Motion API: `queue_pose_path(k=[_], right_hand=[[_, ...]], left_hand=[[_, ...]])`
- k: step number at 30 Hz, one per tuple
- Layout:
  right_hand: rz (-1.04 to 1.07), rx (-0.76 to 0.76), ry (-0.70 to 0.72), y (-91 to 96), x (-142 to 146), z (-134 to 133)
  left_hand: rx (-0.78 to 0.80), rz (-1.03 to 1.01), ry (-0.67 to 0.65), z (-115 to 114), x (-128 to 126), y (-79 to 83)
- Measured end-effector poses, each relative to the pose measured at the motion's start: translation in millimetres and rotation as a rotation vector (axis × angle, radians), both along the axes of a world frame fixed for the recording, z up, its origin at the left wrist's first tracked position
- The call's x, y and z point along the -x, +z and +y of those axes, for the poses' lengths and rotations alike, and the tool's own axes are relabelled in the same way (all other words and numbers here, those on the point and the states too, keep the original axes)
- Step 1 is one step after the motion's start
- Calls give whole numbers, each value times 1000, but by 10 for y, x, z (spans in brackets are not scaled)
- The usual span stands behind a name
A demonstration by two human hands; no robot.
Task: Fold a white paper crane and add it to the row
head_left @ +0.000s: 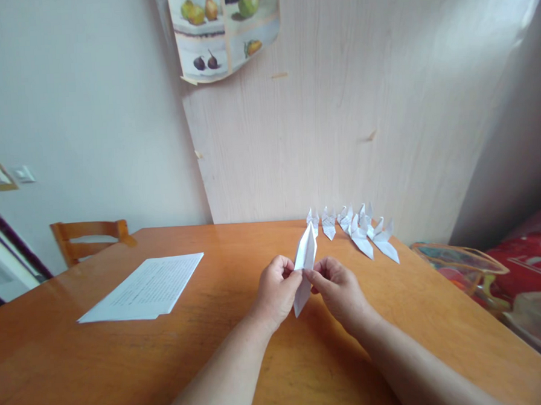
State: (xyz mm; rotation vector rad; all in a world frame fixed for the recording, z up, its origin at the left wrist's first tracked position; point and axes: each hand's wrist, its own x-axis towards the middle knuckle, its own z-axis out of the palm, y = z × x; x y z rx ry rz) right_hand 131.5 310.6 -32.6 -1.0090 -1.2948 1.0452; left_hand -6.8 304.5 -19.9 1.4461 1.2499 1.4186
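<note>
Currently | left hand (276,291), right hand (341,288): both pinching one folded paper (306,249) | six paper figures (360,239)

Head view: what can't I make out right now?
In the head view:
Folded paper: its middle, partly covered by the left hand and right hand.
Printed sheets: the text, too small and blurred to read.
Fruit poster: its top, cut off by the upper edge.
Chair: its lower part, hidden behind the table.
Red item: its right end, cut off by the right edge.
</note>
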Motion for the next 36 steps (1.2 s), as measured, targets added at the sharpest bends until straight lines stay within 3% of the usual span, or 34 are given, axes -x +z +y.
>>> queue_pose_path(k=[21, 28, 36], right_hand=[[-86, -34, -28, -25, -6, 3], [-151, -105, -31, -71, -20, 28], [-118, -135, 18, -41, -22, 0]], left_hand=[[-94, 104, 30, -24, -27, 25], [-190, 270, 68, 0, -5, -37], [-205, 276, 22, 13, 3, -81]])
